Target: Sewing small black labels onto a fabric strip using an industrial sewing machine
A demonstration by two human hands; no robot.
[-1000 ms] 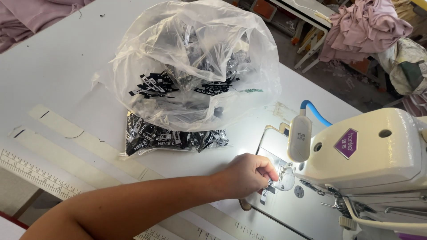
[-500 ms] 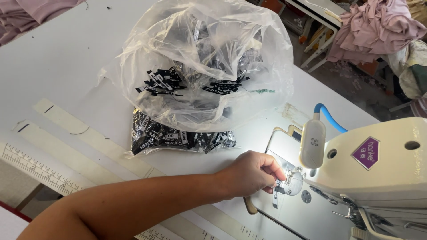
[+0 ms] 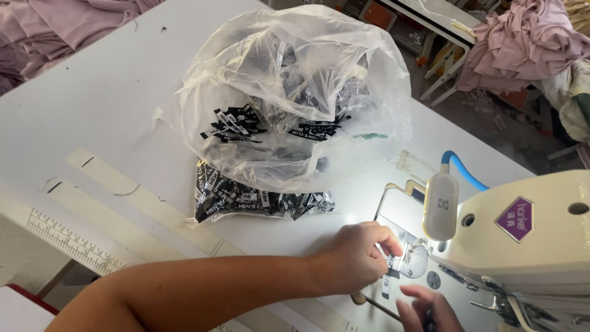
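My left hand (image 3: 355, 257) reaches in from the lower left to the metal needle plate (image 3: 393, 212) of a white sewing machine (image 3: 528, 230). Its fingers pinch a small black woven label (image 3: 386, 278) just beside the presser foot (image 3: 415, 261). My right hand (image 3: 425, 309) shows blurred at the bottom edge, close under the label; whether it holds anything is unclear. A large clear plastic bag (image 3: 295, 92) full of black labels lies behind on the white table (image 3: 92, 92), with a smaller flat packet of labels (image 3: 246, 200) under its front edge.
A lamp on a blue gooseneck (image 3: 440, 206) lights the needle area. Tape strips and a printed ruler (image 3: 74, 243) run along the table's near left edge. Piles of mauve fabric (image 3: 516, 43) lie at the far right and the top left.
My right hand has come into view at the bottom, below the label. My left hand stays at the needle plate, fingers still pinched by the presser foot.
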